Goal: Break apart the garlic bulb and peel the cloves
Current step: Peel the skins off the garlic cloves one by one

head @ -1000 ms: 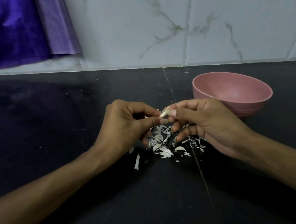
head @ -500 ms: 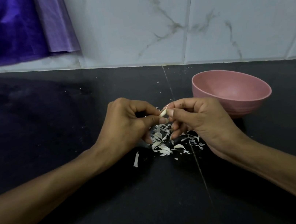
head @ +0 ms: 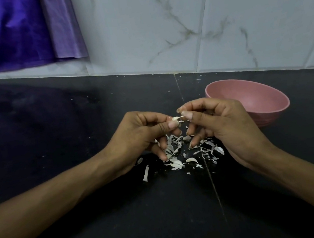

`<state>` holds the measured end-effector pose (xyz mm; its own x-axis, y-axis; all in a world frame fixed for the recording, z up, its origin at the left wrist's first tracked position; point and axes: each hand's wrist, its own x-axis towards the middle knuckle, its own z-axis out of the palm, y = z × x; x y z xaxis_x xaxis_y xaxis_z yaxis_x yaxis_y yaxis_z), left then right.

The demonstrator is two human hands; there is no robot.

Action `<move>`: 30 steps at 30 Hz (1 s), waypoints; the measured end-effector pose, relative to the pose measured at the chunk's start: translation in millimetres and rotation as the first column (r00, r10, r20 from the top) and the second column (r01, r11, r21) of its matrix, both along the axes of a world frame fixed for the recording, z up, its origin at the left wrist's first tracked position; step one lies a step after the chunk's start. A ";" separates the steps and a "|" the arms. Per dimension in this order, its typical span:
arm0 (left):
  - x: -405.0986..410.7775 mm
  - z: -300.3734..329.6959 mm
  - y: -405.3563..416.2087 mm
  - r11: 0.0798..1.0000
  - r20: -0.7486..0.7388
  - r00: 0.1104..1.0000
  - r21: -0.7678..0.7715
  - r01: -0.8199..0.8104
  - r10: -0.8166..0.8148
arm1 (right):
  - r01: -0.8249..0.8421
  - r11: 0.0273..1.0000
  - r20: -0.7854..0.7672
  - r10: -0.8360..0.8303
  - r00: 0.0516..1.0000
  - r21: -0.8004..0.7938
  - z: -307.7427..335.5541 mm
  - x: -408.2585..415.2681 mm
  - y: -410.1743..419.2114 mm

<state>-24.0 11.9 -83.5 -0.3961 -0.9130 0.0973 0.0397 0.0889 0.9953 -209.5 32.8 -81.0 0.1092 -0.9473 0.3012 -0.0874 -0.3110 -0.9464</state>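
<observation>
A: Clove [head: 175, 118] where?
B: Pinched in left hand [head: 140, 137], thumb vs forefinger, above skin pile [head: 185, 151]. I see right hand [head: 219, 121] nipping a skin strip [head: 182, 116] off it.
A: Handling?
B: Prob. light, firm, slick once bare; skin papery, tears. I'd hold the sides, pull from the tip.

Marbled wall tiles [head: 238, 15], perhaps dim light
</observation>
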 end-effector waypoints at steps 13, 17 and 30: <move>0.6 -1.1 -1.0 0.997 -0.002 0.998 -0.057 -0.058 0.058 | -0.007 1.000 0.015 0.007 1.000 0.009 0.4 1.5 -0.4; 2.4 -0.6 -3.0 0.990 -0.019 0.996 -0.112 -0.083 0.081 | 0.026 0.999 0.028 -0.027 0.999 0.036 1.2 0.9 0.3; 2.5 -1.2 -0.3 0.959 0.100 0.989 -0.272 -0.082 0.113 | -0.085 0.985 0.031 0.082 0.996 0.152 1.8 4.2 3.6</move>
<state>-21.5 11.6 -84.7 -0.3287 -0.8948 0.3021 -0.0938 0.3492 0.9323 -205.3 36.5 -79.2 0.1841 -0.9702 0.1575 -0.0431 -0.1680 -0.9848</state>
